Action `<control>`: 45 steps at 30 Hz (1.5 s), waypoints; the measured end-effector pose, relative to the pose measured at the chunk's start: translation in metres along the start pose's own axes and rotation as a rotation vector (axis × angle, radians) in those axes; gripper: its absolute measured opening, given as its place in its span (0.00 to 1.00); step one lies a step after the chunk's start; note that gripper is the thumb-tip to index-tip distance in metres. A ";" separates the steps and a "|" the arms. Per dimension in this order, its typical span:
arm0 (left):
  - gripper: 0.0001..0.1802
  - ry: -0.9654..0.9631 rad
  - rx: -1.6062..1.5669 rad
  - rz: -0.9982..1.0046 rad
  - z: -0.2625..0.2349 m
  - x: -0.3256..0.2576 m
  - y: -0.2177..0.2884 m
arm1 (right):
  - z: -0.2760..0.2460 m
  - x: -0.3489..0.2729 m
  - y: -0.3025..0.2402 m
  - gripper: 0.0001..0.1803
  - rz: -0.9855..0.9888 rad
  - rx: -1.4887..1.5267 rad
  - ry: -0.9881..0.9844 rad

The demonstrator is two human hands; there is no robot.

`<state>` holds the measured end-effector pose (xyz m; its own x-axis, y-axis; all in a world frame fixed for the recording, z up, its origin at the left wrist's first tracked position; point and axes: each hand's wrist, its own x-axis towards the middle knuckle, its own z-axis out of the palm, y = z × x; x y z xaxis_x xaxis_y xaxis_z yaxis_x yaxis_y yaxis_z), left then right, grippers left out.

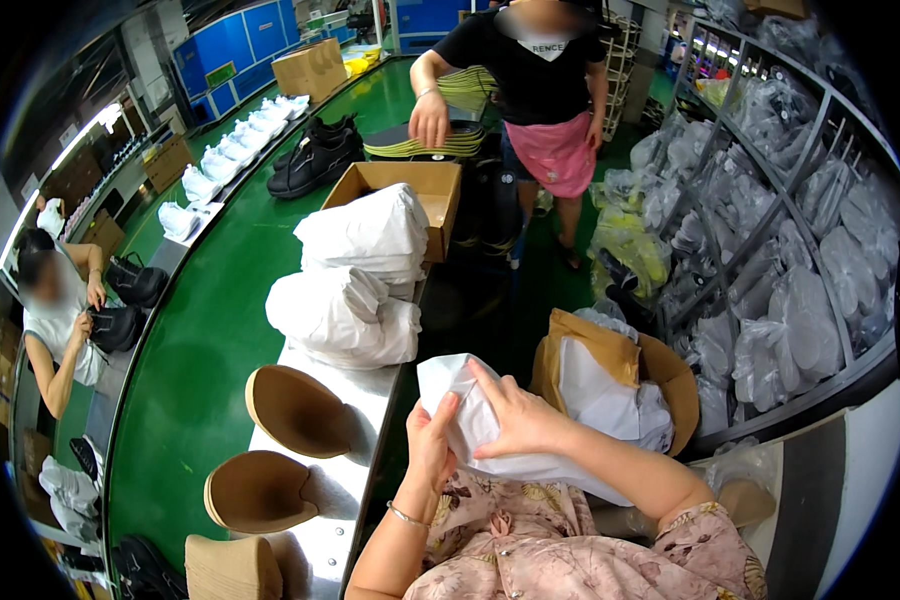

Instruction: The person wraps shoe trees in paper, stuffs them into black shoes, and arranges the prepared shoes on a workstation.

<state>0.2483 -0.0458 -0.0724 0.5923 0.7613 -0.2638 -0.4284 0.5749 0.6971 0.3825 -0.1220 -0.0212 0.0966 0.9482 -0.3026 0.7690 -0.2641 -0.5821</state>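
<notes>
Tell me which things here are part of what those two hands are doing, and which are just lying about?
In hand:
- white paper-wrapped bundle, held by left hand and right hand
- cardboard box of white paper beside them

Lying about:
- wrapped white bundles on the metal table
- tan shoe forms
- black shoes on the green conveyor belt
- rack of bagged parts

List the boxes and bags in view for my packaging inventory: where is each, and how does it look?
Open box: bench end, brown card.
Closed box: far on belt, brown.
Bags: right rack, clear plastic.
Paper bag: right of hands, brown, white wrapping inside.
</notes>
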 end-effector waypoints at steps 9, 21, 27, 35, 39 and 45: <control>0.13 -0.039 0.026 -0.057 -0.001 0.005 -0.002 | 0.014 0.007 0.039 0.38 -0.073 0.892 0.141; 0.18 -0.135 0.459 -0.001 -0.007 0.006 0.008 | 0.009 0.004 0.050 0.18 0.096 1.342 0.457; 0.18 -0.308 0.560 -0.182 -0.011 -0.008 0.013 | 0.002 0.005 0.050 0.19 0.164 1.339 0.497; 0.09 -0.422 0.613 -0.220 -0.040 -0.003 0.007 | -0.003 0.012 0.045 0.20 0.213 1.401 0.421; 0.05 -0.333 0.476 -0.194 -0.048 0.003 0.011 | -0.002 0.023 0.054 0.22 0.244 1.427 0.369; 0.07 -0.220 0.402 -0.095 -0.036 0.000 0.002 | -0.004 0.016 0.034 0.22 0.180 1.542 0.420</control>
<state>0.2227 -0.0333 -0.0949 0.7652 0.6043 -0.2221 -0.0923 0.4444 0.8911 0.4125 -0.1146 -0.0428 0.4686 0.7971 -0.3808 -0.5844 -0.0435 -0.8103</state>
